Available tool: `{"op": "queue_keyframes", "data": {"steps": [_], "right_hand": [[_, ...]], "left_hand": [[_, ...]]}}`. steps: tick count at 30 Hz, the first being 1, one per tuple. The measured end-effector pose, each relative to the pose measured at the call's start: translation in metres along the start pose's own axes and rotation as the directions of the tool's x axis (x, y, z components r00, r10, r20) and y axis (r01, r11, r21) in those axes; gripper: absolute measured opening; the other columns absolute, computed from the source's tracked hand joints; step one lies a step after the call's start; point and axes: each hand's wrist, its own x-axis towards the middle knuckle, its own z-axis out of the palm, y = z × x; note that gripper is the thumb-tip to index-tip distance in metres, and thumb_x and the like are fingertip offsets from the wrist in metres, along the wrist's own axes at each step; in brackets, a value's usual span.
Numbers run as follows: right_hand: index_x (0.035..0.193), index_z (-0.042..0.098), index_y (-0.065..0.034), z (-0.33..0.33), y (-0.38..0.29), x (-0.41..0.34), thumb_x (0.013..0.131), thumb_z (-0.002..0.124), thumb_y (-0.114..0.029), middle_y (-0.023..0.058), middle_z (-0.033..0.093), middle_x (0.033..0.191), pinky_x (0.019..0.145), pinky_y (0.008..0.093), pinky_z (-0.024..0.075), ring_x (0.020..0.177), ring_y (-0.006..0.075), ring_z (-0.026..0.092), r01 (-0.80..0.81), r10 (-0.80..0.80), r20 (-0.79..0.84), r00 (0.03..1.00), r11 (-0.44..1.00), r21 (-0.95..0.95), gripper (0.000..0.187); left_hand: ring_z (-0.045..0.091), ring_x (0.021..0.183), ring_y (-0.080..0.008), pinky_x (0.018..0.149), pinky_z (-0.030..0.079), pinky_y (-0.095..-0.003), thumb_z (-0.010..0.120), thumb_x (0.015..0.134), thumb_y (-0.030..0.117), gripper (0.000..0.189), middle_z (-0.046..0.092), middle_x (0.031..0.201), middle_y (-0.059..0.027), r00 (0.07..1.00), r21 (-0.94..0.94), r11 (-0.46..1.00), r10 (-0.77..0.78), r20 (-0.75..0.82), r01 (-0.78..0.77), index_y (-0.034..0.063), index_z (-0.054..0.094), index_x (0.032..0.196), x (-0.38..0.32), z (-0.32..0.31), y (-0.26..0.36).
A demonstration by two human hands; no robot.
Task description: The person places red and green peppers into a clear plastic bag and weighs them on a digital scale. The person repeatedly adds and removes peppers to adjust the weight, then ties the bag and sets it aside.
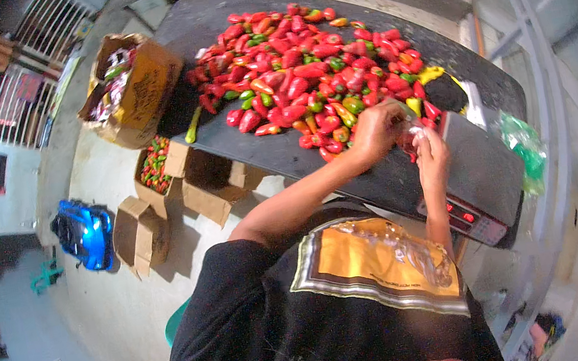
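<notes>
My left hand (pixel 381 130) and my right hand (pixel 432 152) meet at the table's near edge, both pinching a small clear plastic bag (pixel 409 139). Red shows through the film, seemingly peppers inside; my fingers hide part of it. Just beyond my left hand spreads a large heap of mostly red peppers (pixel 306 71), mixed with some green and orange ones. To the right of my right hand lies a digital scale (pixel 483 168) with a flat grey platform and a lit red display. A yellow-green pepper (pixel 414 105) sits right behind the bag.
On the dark table (pixel 262 148), a cardboard box (pixel 147 95) of plastic packs stands at the left end. Below are a box of small peppers (pixel 155 167) and open cartons (pixel 141 233). Green-and-clear plastic bags (pixel 526 148) lie beyond the scale, near a black-and-yellow item (pixel 442 90).
</notes>
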Motion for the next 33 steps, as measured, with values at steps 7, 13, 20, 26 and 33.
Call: {"op": "queue_keyframes", "data": {"steps": [7,13,20,26,33], "right_hand": [[0.092,0.057,0.0022,-0.052,-0.032,0.032,0.084,0.056,-0.009,0.0138,0.055,0.093,0.077,0.0367,0.0442,0.089,0.0296,0.057,0.383,-0.361,0.175,0.916,0.916,-0.116,0.014],[0.114,0.055,-0.0016,-0.048,-0.024,0.026,0.086,0.06,-0.027,0.0055,0.062,0.099,0.079,0.0298,0.0491,0.089,0.0122,0.059,-0.222,-0.138,0.342,0.93,0.532,0.817,0.038],[0.102,0.058,-0.0089,0.052,0.032,-0.002,0.086,0.061,-0.038,0.0001,0.06,0.066,0.035,0.0208,0.0433,0.048,0.0099,0.056,-0.401,0.213,0.442,0.872,-0.208,0.892,0.034],[0.084,0.061,-0.0112,0.04,0.018,-0.013,0.091,0.057,-0.028,-0.0029,0.057,0.063,0.042,0.0195,0.0354,0.048,0.0064,0.05,-0.427,0.448,0.326,0.833,0.144,0.893,0.019],[0.085,0.056,0.001,0.0,-0.009,-0.006,0.087,0.055,-0.013,0.0175,0.058,0.085,0.074,0.0438,0.045,0.083,0.0368,0.058,0.063,-0.127,-0.23,0.965,0.961,-0.268,0.014]], "left_hand": [[0.061,0.079,-0.0132,0.071,0.049,-0.0289,0.063,0.08,0.001,0.008,0.064,0.083,-0.0068,0.881,-0.13,0.992,0.069,0.469,-0.008,0.0005,0.063,0.088,0.023,-0.033,0.035],[0.058,0.081,-0.0071,0.076,0.047,-0.0251,0.064,0.085,0.01,0.008,0.064,0.087,-0.0008,0.859,-0.612,0.705,0.009,0.513,0.358,0.0025,0.063,0.088,0.033,-0.017,0.052],[0.059,0.071,-0.0147,0.066,0.046,-0.0291,0.065,0.078,0.003,0.007,0.064,0.076,-0.0075,0.99,-0.232,0.963,-0.128,0.055,0.137,-0.0016,0.061,0.081,0.019,0.018,0.02],[0.059,0.07,-0.0294,0.068,0.046,-0.0347,0.065,0.073,0.003,0.011,0.06,0.074,-0.0137,0.993,0.049,0.993,-0.104,-0.054,0.106,-0.0006,0.062,0.082,-0.002,0.03,-0.015],[0.058,0.072,-0.0306,0.068,0.044,-0.0362,0.066,0.071,0.005,0.013,0.062,0.078,-0.0136,0.994,0.092,0.996,-0.012,0.111,0.002,0.0024,0.062,0.083,0.003,0.023,0.013]]}}
